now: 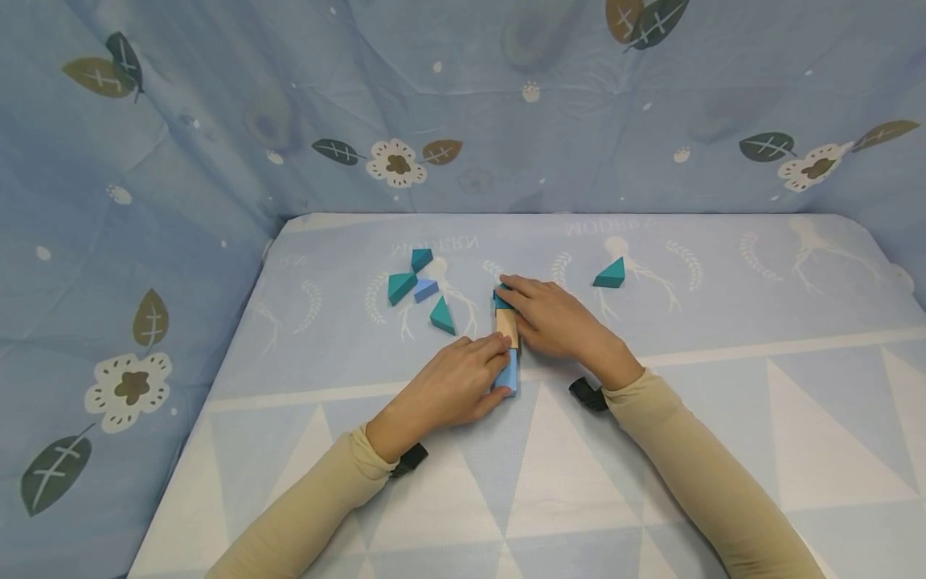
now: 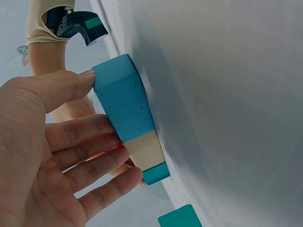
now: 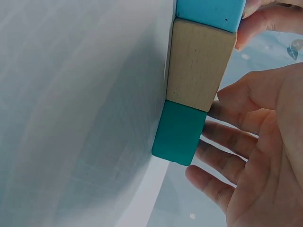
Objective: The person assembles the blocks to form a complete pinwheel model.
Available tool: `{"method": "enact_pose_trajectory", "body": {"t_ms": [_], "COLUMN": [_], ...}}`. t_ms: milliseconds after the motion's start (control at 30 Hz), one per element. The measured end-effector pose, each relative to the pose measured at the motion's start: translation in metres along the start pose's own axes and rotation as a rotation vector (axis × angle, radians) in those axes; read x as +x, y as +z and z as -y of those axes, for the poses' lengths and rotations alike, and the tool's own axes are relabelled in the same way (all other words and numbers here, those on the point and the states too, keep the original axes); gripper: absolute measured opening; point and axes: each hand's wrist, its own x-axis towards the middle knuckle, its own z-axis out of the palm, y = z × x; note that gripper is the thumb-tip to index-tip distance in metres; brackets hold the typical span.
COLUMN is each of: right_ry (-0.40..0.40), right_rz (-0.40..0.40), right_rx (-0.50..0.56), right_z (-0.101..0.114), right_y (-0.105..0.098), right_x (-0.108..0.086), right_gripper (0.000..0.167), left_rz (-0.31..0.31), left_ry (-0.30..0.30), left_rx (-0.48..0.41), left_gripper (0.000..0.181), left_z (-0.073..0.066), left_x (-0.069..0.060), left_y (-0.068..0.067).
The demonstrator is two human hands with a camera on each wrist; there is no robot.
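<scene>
Loose teal blocks [image 1: 401, 288]: four | loose blue block [image 1: 427, 291]: one | teal row block [image 3: 179, 132]: one | wooden block [image 3: 199, 66]: one | light-blue block [image 2: 125, 101]: one | hands [image 1: 452, 382]: two | black wrist devices [image 1: 409, 460]: two

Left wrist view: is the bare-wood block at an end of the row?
No, the bare-wood block lies between the light-blue block and the teal block.

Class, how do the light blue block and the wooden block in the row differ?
The light blue block has blue faces; the wooden block has pale tan, grained ones. The light blue block forms the row's near end; the wooden block sits mid-row. They touch, end to end.
</scene>
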Motion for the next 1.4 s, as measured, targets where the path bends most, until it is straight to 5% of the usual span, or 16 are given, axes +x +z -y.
{"method": "enact_pose_trajectory", "body": {"t_ms": [467,900,1400], "right_ry": [0.026,0.295,0.459], "right_rz": [0.051,0.022,0.159], "right_rx": [0.008,-0.015,-0.022], "right_z": [-0.001,-0.034,-0.040], "right_y": [-0.009,-0.055,-0.049], "right_x": [0.000,-0.030,-0.029], "right_gripper": [0.047,0.053,0.059], "left_rz": [-0.009,-0.008,-0.008], "left_ry": [-0.005,0.004,0.002], "left_rx": [0.004,-0.010,-0.002], "left_gripper": [0.044,0.043,0.042], "left_z": [0.001,-0.001,0.000], "left_x": [-0.002,0.001,-0.001], "left_y": [0.001,0.001,0.000]}}
